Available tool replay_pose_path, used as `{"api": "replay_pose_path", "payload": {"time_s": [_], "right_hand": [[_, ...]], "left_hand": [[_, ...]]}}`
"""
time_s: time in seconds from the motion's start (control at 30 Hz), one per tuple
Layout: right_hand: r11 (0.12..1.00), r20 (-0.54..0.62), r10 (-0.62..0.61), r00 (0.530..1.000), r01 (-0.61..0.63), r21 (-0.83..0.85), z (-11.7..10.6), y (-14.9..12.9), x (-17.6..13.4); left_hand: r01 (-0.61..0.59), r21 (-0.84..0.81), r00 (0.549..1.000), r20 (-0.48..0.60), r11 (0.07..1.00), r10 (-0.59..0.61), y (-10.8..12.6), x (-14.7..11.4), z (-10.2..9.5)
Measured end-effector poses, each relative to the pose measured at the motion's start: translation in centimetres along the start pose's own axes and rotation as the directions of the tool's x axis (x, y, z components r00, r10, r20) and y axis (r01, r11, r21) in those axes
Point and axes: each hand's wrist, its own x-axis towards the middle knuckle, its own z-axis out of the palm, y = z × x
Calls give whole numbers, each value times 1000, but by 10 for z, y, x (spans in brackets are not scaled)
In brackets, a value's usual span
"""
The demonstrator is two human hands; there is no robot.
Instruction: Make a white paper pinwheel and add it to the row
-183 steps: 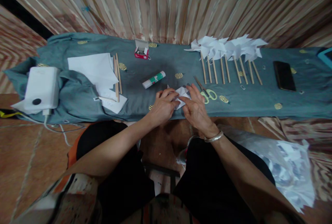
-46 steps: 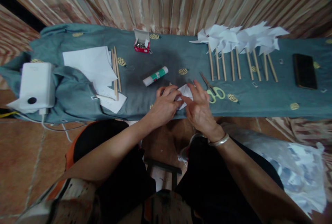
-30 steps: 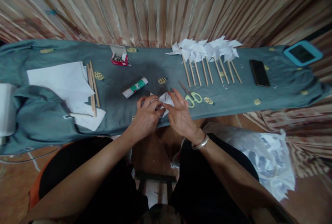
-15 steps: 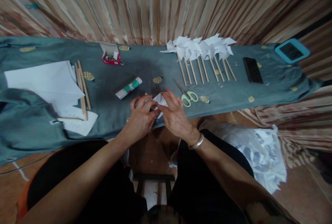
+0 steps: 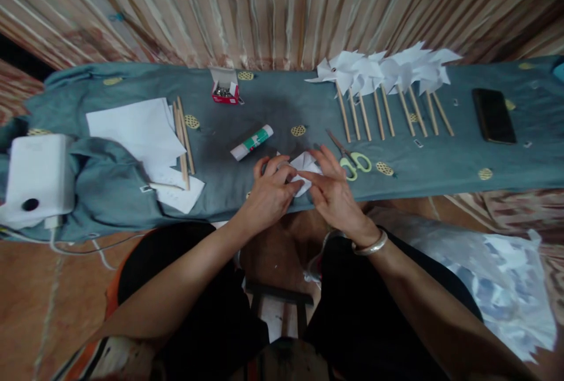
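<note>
Near the table's front edge, both hands work on a small white piece of folded paper (image 5: 307, 163). My left hand (image 5: 269, 197) grips its left side, with the fingers bent and the thumb toward the middle. From the right, my right hand (image 5: 337, 196) has its fingers around the paper's other edge, and its index finger reaches to the centre. Part of the paper is hidden behind the fingers. Just right of my right hand lie scissors (image 5: 352, 163) with pale green handles. A green and white glue stick (image 5: 252, 142) rests beyond my left hand.
Several white paper pinwheels (image 5: 383, 72) on wooden sticks lie at the back right, beside a phone (image 5: 493, 115). An open red box (image 5: 225, 92) holds small metal pieces. Paper sheets (image 5: 132, 128), loose sticks (image 5: 185, 140) and a white device (image 5: 39, 175) are leftward; a plastic bag (image 5: 506, 287) is below right.
The view has swung left, so the table's things appear farther right and the white device has come into sight. Between my hands, more of the paper's face shows.
</note>
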Motion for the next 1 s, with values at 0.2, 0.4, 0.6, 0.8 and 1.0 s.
{"api": "replay_pose_path", "payload": {"time_s": [0.2,0.4,0.6,0.8,1.0], "right_hand": [[1000,-21,17,1000,-17,-8,-3,5,-2],[994,-42,-63,997,59,-95,1,4,-3],[988,-46,-115,992,109,-110,5,3,-2],[992,-21,-74,997,72,-100,5,2,-3],[999,-71,22,997,-19,36,-4,6,-5]], "left_hand": [[11,-28,1000,24,1000,-10,0,0,0],[9,-24,1000,16,1000,-8,0,-1,1],[3,-9,1000,3,1000,-3,0,0,2],[2,-20,1000,1,1000,-2,0,1,1],[6,-28,1000,9,1000,-5,1,1,-1]]}}
